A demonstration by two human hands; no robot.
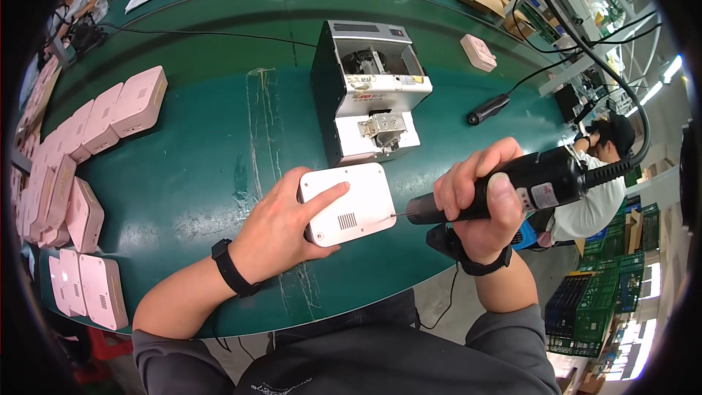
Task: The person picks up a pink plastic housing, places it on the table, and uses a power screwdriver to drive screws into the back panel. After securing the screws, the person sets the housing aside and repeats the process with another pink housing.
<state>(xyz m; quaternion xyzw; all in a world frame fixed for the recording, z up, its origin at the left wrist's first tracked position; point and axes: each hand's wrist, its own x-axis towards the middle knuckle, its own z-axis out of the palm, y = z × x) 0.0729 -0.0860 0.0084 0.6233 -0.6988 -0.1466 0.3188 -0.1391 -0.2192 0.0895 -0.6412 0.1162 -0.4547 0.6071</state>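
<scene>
My left hand grips a pale pink-white plastic case by its left side, fingers over the top face and thumb along the near edge. The face has a slotted vent and screw holes at its corners. My right hand is wrapped round a black electric screwdriver, held almost level. Its thin bit reaches the hole at the case's right near corner. Just beyond the case stands a screw feeder, a black and silver machine with an open top.
Several similar pink cases are stacked along the table's left side, with more cases at the near left. A second black screwdriver and a small pink case lie right of the feeder. A co-worker sits at the right, near green crates.
</scene>
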